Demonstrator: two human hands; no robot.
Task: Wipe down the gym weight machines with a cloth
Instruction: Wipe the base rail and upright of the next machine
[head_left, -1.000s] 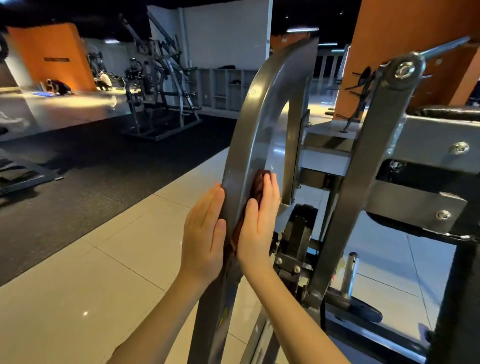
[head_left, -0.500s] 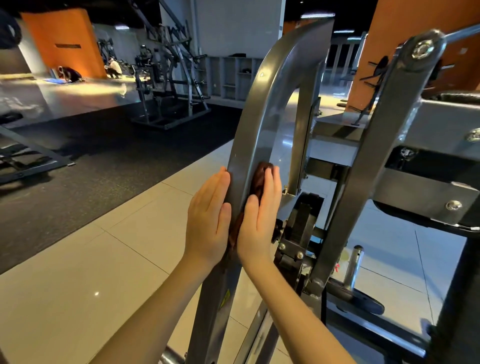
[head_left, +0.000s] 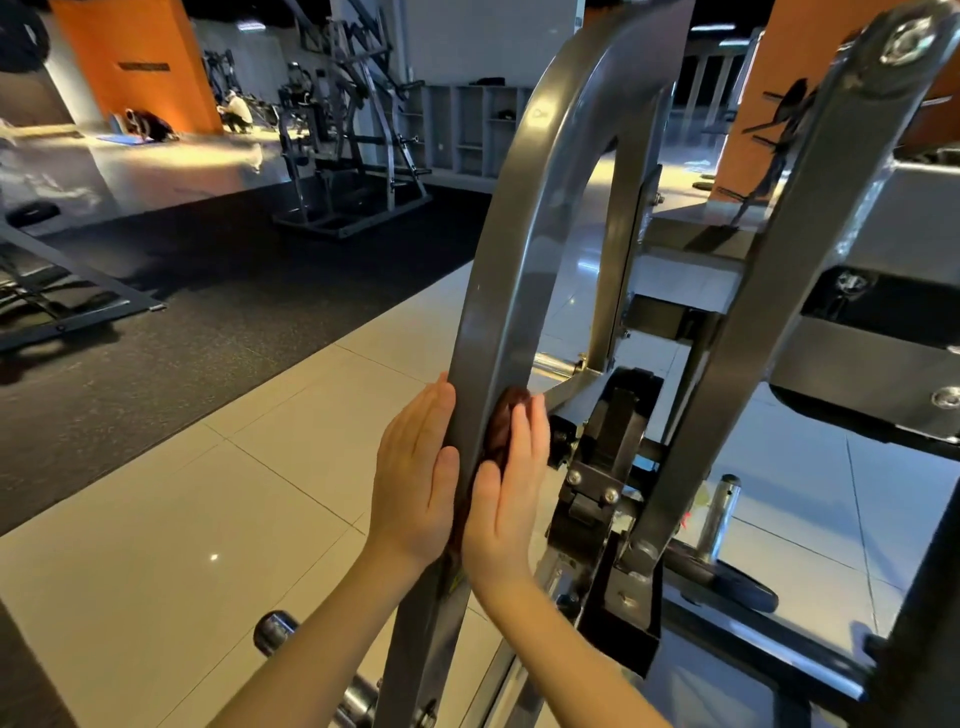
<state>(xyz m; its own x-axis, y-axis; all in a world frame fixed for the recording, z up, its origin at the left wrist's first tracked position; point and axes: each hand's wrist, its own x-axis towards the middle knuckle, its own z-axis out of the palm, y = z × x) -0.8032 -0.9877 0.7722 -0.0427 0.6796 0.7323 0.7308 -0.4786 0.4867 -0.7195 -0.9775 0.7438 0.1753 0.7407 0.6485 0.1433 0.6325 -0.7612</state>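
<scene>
Change: both hands and the cloth sit lower on the bar than a moment ago, now down by the joint where the side piece meets it.
Cloth (head_left: 505, 422): dark brown, squashed between the right hand and the right side of the bar. A rounded lump pokes out above the fingertips. A thin dark strip shows lower down, between the two hands.
Cloth direction: long and thin, running up and down along the bar, with its top tipped a bit to the right, like the bar.
Bar (head_left: 511, 280): grey metal, tall and curved. It rises from the bottom of the view and bends over to the right at the top.
Left hand (head_left: 415, 480): flat on the left edge of the bar, fingers straight and pointing up, thumb on the front face. It holds nothing.
Right hand (head_left: 511, 499): fingers straight and pointing up, palm pressing the cloth onto the bar. It is not curled round it.
Hands together: one on each side of the bar, nearly level, very close.
Nearby: a shiny peg (head_left: 719, 512) and a black weight plate (head_left: 727, 587) are low on the right.
Floor (head_left: 156, 545): pale tiles, with a black mat (head_left: 208, 291) further left.
</scene>
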